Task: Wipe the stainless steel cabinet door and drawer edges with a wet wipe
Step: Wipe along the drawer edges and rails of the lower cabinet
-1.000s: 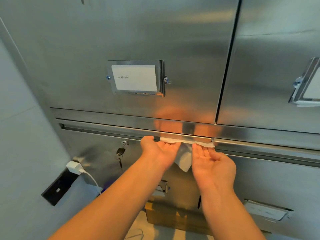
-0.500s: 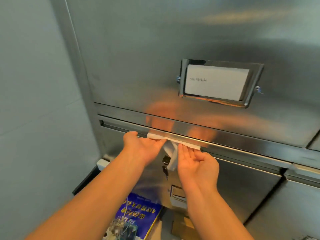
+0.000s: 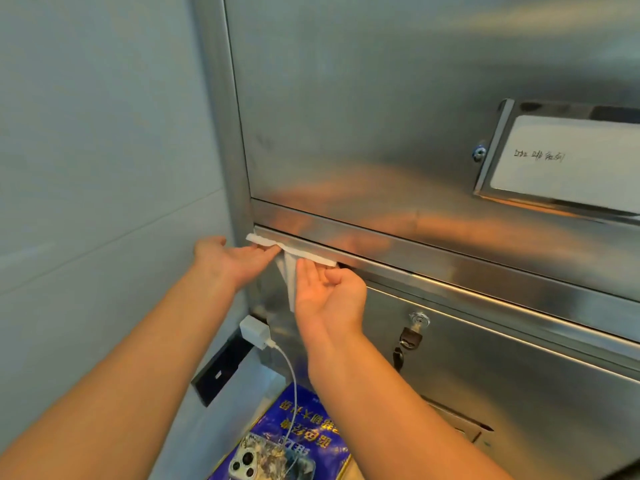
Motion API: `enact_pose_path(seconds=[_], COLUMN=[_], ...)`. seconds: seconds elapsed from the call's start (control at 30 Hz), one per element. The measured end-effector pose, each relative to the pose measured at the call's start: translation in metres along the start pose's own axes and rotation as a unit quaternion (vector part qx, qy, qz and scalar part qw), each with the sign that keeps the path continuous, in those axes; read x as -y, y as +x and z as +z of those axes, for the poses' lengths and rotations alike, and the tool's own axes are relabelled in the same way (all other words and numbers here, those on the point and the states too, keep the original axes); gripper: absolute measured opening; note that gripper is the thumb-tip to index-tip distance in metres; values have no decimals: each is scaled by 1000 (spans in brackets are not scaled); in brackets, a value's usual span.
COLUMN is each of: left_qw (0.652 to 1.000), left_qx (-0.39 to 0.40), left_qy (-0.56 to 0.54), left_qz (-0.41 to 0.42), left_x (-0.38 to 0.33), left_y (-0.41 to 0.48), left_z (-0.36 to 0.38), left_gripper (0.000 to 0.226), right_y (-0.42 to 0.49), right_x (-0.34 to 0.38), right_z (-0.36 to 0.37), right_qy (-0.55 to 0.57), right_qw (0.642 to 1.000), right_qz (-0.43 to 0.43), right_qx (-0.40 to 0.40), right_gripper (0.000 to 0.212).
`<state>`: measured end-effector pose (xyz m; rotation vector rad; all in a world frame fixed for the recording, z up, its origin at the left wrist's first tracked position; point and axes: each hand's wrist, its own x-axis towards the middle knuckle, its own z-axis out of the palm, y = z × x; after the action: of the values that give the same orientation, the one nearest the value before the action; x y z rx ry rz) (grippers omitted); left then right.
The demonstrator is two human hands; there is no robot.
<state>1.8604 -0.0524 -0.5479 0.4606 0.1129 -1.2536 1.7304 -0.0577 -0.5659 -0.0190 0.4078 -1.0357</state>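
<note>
Step in hand: wiping the drawer edge (image 3: 398, 263) below the cabinet door (image 3: 346, 116), at the cabinet's left end.
Wet wipe position: the wet wipe (image 3: 294, 252) lies as a folded strip along the lip of the drawer edge. Its left end is at the cabinet's left corner post (image 3: 225, 150), and a loose tail hangs down between the two hands.
Left hand: the left hand (image 3: 232, 261) is palm-up, forearm raised toward the cabinet, thumb spread outward. Its fingers (image 3: 263, 251) are straight and together, tips pressed up against the strip.
Right hand: the right hand (image 3: 329, 294) is palm-up just beside the left. Its fingers (image 3: 306, 270) are extended, tips touching the right part of the strip, thumb folded over the palm. Neither hand appears to pinch the wipe.
Technique: apply even upward pressure from both sets of fingertips so the strip sits fully in the lip. Run it right into the corner, where grime likely collects, then draw it along the edge toward the right in one pass.
Caution: the hanging tail may drag or bunch. The key (image 3: 410, 336) in the lock below is close to the right wrist's likely path.
</note>
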Motion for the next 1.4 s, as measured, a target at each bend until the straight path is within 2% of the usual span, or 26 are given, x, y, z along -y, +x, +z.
enact_pose_path(seconds=[0.13,0.43,0.6,0.7,0.77,0.9,1.07,1.2,1.4], left_qw=[1000,997,993,991,989,988,989,988,983], left_qx=[5,-16,-32,-43,-44,-31,-9,3,8], left_qy=[5,67,97,114,121,122,120,126,164], left_qz=[13,-25,-51,-64,-69,-84,-91,-93,-87], left_x=[17,91,158,199,225,271,321,334,332], left_y=[-5,-32,-51,-62,-69,-84,-100,-105,-114], left_z=[0,23,39,50,56,63,67,67,61], left_gripper=[58,58,57,56,56,56,52,52,31], right_y=[-5,-51,-84,-107,-119,-142,-162,-167,-160], right_x=[13,81,143,179,200,240,281,289,289], right_z=[-6,-21,-42,-56,-66,-83,-108,-124,-134], right_qy=[2,24,26,28,37,57,74,54,-36], right_qw=[1000,999,995,993,992,991,989,992,987], right_qz=[11,-37,-72,-86,-93,-101,-121,-117,-147], right_qx=[9,-27,-69,-76,-80,-62,-40,-9,-54], right_gripper=[41,30,50,40,44,28,27,20,9])
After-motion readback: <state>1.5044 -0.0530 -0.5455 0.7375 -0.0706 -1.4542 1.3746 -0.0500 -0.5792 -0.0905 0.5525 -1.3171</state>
